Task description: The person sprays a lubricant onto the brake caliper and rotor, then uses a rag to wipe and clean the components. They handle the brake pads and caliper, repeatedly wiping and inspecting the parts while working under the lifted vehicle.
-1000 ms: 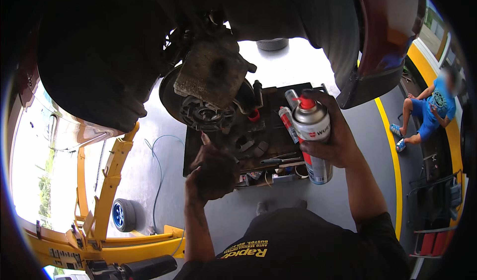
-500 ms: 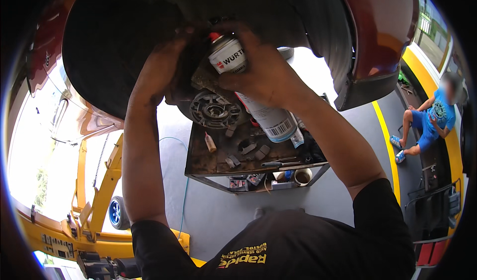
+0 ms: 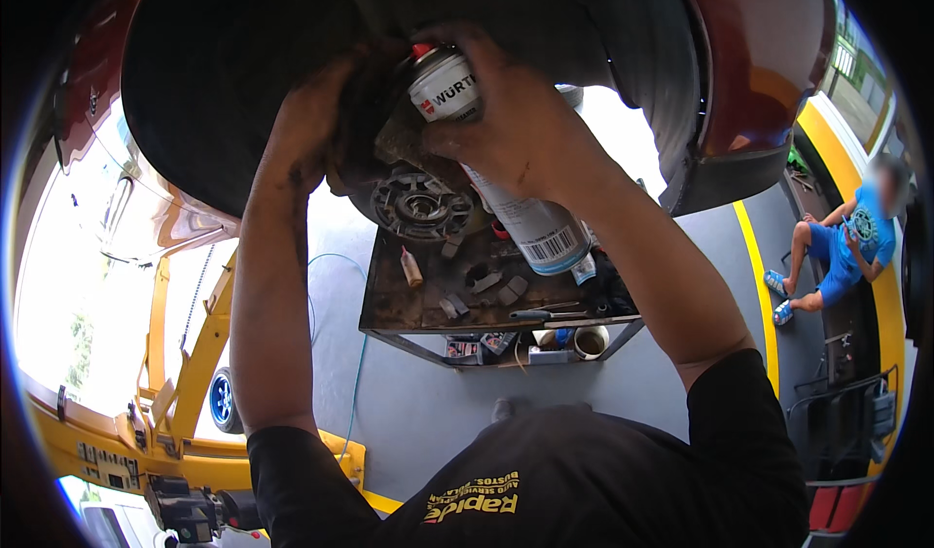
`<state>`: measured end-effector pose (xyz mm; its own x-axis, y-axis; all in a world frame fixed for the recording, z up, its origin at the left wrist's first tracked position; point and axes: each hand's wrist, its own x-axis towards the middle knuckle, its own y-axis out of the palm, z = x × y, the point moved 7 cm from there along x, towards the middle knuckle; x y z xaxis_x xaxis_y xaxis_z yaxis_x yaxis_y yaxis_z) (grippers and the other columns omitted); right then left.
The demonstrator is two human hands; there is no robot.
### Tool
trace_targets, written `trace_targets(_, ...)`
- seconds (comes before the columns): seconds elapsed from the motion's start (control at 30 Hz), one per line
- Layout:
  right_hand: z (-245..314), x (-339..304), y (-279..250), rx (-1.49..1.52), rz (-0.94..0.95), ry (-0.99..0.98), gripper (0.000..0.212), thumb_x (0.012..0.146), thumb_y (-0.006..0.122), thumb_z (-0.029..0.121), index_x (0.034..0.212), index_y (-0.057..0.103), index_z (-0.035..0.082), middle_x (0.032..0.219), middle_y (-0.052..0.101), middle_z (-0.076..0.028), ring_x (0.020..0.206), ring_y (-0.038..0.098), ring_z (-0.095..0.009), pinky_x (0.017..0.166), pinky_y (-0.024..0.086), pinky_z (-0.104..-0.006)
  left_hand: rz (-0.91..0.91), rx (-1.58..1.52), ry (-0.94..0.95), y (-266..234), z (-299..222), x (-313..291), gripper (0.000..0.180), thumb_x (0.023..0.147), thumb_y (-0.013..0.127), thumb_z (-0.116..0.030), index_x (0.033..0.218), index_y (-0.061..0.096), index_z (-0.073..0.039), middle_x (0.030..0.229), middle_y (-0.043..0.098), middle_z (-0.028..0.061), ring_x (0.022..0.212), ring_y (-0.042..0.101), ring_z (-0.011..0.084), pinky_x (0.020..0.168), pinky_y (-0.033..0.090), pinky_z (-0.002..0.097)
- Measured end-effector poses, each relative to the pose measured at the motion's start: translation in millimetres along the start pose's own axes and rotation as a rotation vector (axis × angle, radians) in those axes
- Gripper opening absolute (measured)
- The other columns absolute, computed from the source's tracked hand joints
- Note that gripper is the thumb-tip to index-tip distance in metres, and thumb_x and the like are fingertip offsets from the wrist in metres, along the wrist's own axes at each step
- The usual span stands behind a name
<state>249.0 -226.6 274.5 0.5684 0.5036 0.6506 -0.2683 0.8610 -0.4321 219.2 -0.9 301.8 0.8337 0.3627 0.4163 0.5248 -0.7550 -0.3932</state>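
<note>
Right hand: the right hand (image 3: 520, 125) is wrapped tight around a silver cylindrical metal spray can with a red nozzle (image 3: 491, 164), fingers curled over its upper part, near the top centre of the scene.
Spray can: it is tilted, nozzle end up and to the left, base end down and to the right; it sits just in front of the round dark metal wheel hub (image 3: 420, 202) inside the black wheel arch (image 3: 224, 71) of the raised dark red car (image 3: 759, 71).
Left hand: the left hand (image 3: 326, 125) is raised into the wheel arch just left of the can, against the dark parts above the hub; whether it grips anything cannot be told, as its fingers are lost in shadow.
Trolley: a dark rusty metal tool trolley (image 3: 389, 305) stands on the grey floor (image 3: 428, 412) below the hub, with small brake parts and tools scattered on its top tray.
Lift: a yellow steel lift arm (image 3: 195, 353) lies at the left.
Other person: a person in a blue shirt (image 3: 846, 246) sits at the far right, beyond a yellow floor line (image 3: 759, 285).
</note>
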Motion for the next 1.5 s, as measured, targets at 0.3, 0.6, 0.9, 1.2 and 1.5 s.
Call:
trace_targets(0.3, 2.4, -31.9, 11.7, -0.078, -0.099, 0.013, 0.082, 0.079, 0.082, 0.021, 0.152, 0.045, 0.017, 0.122, 0.064, -0.024, 0.105, 0.071, -0.043, 0.089, 0.06, -0.0496, 0.127, 0.443, 0.206, 29.2, -29.2, -1.0, 0.049, 0.095, 0.073, -0.03, 0.133, 0.068, 0.0, 0.115, 0.076, 0.0216, 0.104, 0.075, 0.0336, 0.091, 0.057, 0.0412)
trace_targets(0.6, -19.8, -35.7, 10.5, -0.316, -0.359, 0.008, 0.08, 0.081, 0.085, 0.026, 0.152, 0.047, 0.024, 0.127, 0.057, -0.023, 0.1, 0.072, -0.045, 0.082, 0.062, -0.0524, -0.105, 0.48, 0.339, 19.1, -15.5, -39.4, 0.045, 0.096, 0.073, -0.028, 0.131, 0.066, -0.001, 0.114, 0.075, 0.0232, 0.107, 0.075, 0.0317, 0.095, 0.055, 0.0394)
trace_targets(0.9, -18.9, -31.2, 10.5, -0.366, -0.368, -0.066, 0.081, 0.081, 0.087, 0.029, 0.152, 0.047, 0.027, 0.125, 0.058, -0.022, 0.093, 0.074, -0.041, 0.079, 0.064, -0.0479, -0.047, 0.53, 0.264, 17.7, -16.0, -19.7, 0.041, 0.097, 0.071, -0.023, 0.131, 0.067, 0.0, 0.112, 0.075, 0.0207, 0.105, 0.073, 0.0264, 0.095, 0.053, 0.0373)
trace_targets(1.2, -12.9, -33.7, 16.5, -0.424, -0.396, -0.06, 0.082, 0.079, 0.087, 0.026, 0.151, 0.048, 0.029, 0.124, 0.059, -0.018, 0.093, 0.074, -0.039, 0.077, 0.064, -0.0489, -0.023, 0.525, 0.65, 31.4, -23.1, -3.0, 0.042, 0.099, 0.065, -0.023, 0.133, 0.062, 0.0, 0.113, 0.073, 0.0185, 0.107, 0.07, 0.0302, 0.098, 0.051, 0.0398)
trace_targets(1.5, -13.6, -34.8, 23.5, -0.408, -0.38, -0.03, 0.084, 0.075, 0.089, 0.02, 0.149, 0.051, 0.028, 0.124, 0.059, -0.015, 0.106, 0.07, -0.038, 0.083, 0.063, -0.0487, -0.025, 0.186, 0.452, 7.8, 25.5, -47.7, 0.024, 0.098, 0.065, -0.013, 0.119, 0.061, -0.003, 0.103, 0.067, 0.0099, 0.092, 0.057, 0.0135, 0.087, 0.049, 0.0304)
